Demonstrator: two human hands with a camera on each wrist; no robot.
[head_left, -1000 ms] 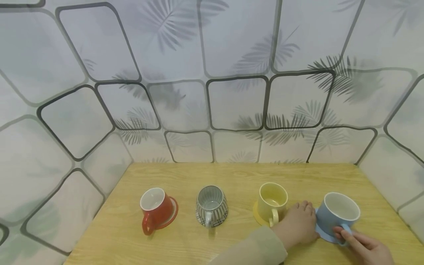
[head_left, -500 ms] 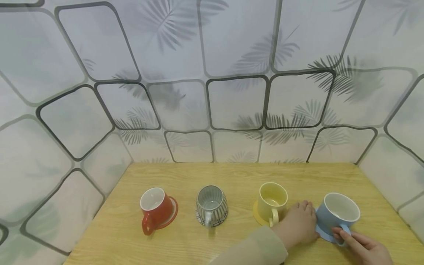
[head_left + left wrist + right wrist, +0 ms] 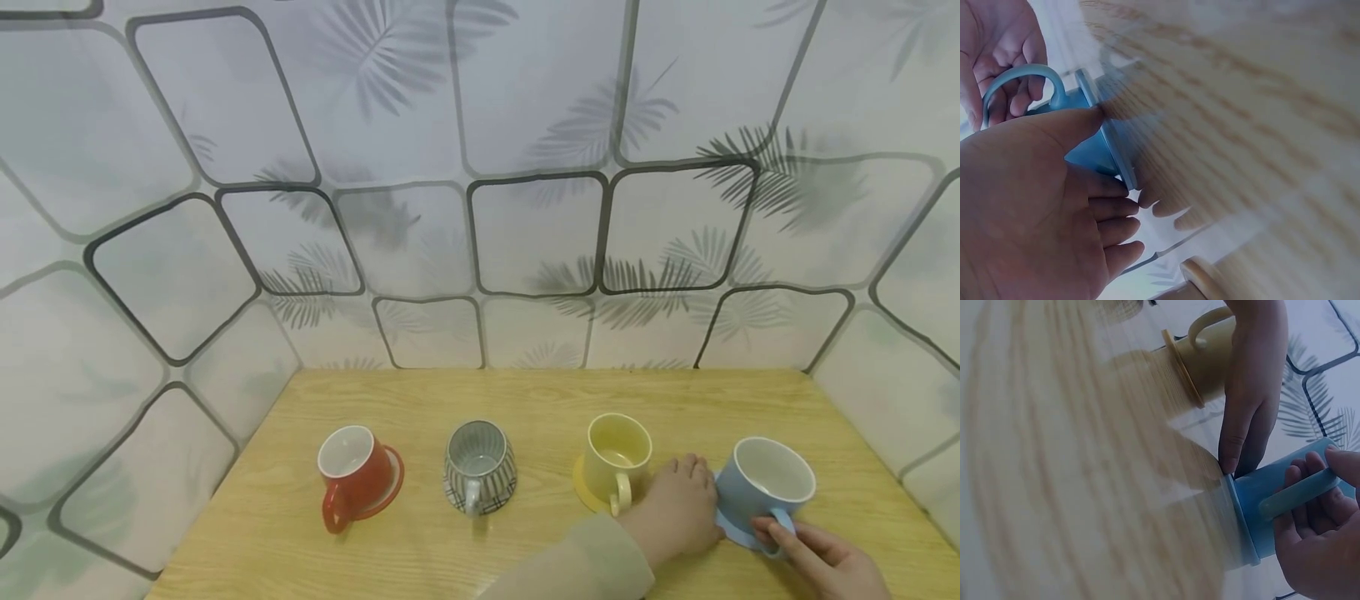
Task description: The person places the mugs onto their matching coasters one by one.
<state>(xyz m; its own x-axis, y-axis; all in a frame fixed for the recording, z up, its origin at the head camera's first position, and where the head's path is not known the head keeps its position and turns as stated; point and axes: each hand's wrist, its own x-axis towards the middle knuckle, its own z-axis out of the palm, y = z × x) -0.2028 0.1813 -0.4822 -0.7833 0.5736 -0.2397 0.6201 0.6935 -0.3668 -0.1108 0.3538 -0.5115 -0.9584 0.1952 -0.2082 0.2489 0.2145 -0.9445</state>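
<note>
At the right of the table, a blue mug (image 3: 768, 487) with a white inside sits on a blue coaster (image 3: 731, 532). My right hand (image 3: 840, 558) grips the mug by its handle, fingers curled through it, as the right wrist view shows too. My left hand (image 3: 673, 508) rests on the table between the blue mug and a yellow mug (image 3: 617, 458). In the left wrist view, the thumb (image 3: 1079, 125) and the nearly straight fingers (image 3: 1119, 228) of that hand lie against the coaster's edge.
Left of the yellow mug on its yellow coaster (image 3: 585, 487) stands a grey striped mug (image 3: 480, 467) on a checked coaster (image 3: 491, 503). A red mug (image 3: 356, 475) sits on a red-rimmed coaster (image 3: 396, 471) farther left. A patterned backdrop (image 3: 536, 242) encloses the wooden table (image 3: 480, 396).
</note>
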